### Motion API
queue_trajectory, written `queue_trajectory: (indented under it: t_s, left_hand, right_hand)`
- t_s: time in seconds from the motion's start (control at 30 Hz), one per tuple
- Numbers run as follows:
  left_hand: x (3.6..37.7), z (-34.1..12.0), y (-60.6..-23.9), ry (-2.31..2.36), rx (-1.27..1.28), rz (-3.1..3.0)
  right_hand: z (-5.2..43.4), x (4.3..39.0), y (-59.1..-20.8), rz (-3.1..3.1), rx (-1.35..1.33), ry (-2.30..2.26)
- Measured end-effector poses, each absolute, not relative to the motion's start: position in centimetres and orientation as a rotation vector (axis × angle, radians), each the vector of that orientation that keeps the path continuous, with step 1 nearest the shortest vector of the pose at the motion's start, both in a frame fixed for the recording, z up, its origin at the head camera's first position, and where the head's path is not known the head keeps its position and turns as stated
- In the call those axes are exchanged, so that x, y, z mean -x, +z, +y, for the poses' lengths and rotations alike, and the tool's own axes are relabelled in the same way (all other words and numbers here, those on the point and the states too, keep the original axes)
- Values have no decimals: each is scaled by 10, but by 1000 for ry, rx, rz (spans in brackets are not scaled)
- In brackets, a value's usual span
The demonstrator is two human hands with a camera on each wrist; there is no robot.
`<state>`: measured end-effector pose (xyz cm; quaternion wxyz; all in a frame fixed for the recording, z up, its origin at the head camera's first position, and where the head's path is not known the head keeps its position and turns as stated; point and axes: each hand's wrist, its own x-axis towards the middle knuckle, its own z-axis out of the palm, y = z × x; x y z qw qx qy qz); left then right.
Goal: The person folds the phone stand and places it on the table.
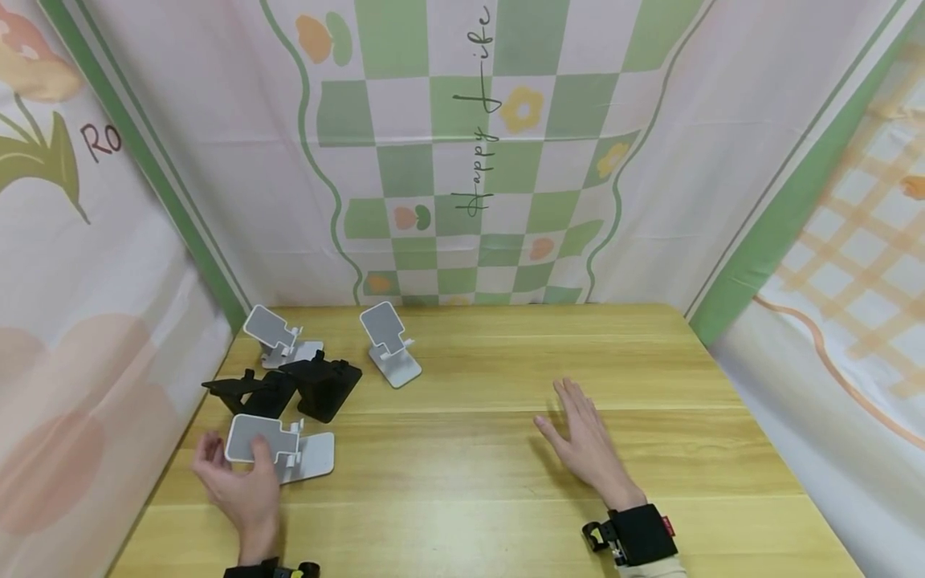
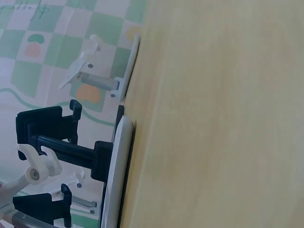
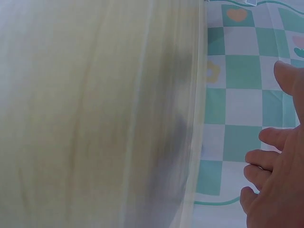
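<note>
At the front left of the table, my left hand (image 1: 246, 502) grips the tilted top plate of a white and grey phone stand (image 1: 312, 456), thumb across its face and fingers behind. The stand's base lies flat on or close over the wood; its white edge (image 2: 118, 171) shows in the left wrist view. On the right side, my right hand (image 1: 588, 449) is held over the table with fingers straight and nothing in it. The right wrist view shows that hand's fingers (image 3: 266, 159) spread slightly, with the thumb apart.
Just behind the held stand are two black phone stands (image 1: 328, 395), side by side. Another white phone stand (image 1: 270, 329) is at the back left corner, and one more white stand (image 1: 383, 327) is right of it. Patterned cloth (image 1: 470, 160) hangs around the wooden table (image 1: 462, 482).
</note>
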<state>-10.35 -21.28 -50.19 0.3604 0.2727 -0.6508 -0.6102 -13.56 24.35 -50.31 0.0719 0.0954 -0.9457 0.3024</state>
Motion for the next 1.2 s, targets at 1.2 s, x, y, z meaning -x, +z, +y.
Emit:
queue_trajectory:
  t_s: [1.2]
  left_hand:
    - [100, -193, -503, -1736, -885, -1701]
  right_hand:
    - [239, 132, -505, -2846, -298, 916]
